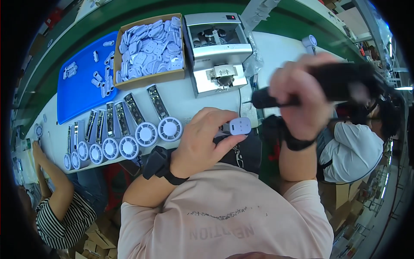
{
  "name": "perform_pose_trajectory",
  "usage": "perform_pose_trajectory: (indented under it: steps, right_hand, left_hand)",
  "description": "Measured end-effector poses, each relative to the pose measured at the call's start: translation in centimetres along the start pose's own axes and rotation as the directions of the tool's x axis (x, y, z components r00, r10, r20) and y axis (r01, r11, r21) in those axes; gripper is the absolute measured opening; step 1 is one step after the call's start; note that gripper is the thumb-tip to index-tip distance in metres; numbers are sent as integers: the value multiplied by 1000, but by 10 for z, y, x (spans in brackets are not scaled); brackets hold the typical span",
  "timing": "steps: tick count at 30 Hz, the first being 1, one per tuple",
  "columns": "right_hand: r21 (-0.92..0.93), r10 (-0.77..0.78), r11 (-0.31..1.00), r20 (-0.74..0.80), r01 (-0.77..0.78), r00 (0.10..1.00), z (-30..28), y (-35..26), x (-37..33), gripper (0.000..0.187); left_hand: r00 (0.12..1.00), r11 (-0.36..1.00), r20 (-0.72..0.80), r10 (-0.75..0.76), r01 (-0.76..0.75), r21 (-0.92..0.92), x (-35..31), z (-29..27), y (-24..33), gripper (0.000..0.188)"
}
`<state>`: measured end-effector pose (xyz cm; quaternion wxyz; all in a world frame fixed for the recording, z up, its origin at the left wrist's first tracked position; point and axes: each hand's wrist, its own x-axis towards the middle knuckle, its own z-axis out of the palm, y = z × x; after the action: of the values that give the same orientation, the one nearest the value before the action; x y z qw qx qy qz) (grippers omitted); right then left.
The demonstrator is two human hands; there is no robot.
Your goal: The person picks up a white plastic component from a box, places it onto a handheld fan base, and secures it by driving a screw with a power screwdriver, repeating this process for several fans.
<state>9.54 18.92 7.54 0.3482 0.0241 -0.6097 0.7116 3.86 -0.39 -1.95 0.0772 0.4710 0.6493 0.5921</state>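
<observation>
The right hand and the black tool gripped in it are blurred; the tool's rear end cannot be separated from the dark background. The body of the pale device is largely covered by the left hand, and the small marks on its end face are too fine to be identified. Inside the cardboard box, the lower pale parts are hidden by those on top. Components on the circuit boards are too small to be told apart. The striped-sleeved co-worker is cut off by the dark rim at left.
</observation>
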Motion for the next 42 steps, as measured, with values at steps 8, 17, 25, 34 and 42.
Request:
perform_pose_trajectory:
  steps: [8, 17, 25, 34, 42]
  right_hand:
    - [111, -126, 989, 312, 96, 942, 5, -46, -12, 32]
    - [-71, -45, 996, 217, 62, 975, 22, -41, -15, 33]
    - [-55, -33, 997, 194, 45, 980, 19, -37, -16, 36]
    - [266, 129, 958, -59, -109, 990, -59, -47, -8, 26]
    - [-139, 587, 713, -418, -687, 694, -167, 95, -22, 31]
  left_hand:
    - [999, 1000, -43, 16, -16, 20, 9, 6, 0, 46]
    - [996, 996, -48, 68, -66, 59, 12, 6, 0, 45]
    - [994, 995, -67, 88, -84, 60, 11, 12, 1, 45]
    - [979, 972, 139, 146, -168, 165, 17, 27, 3, 46]
    - [784, 757, 617, -75, -358, 547, 41, 20, 9, 54]
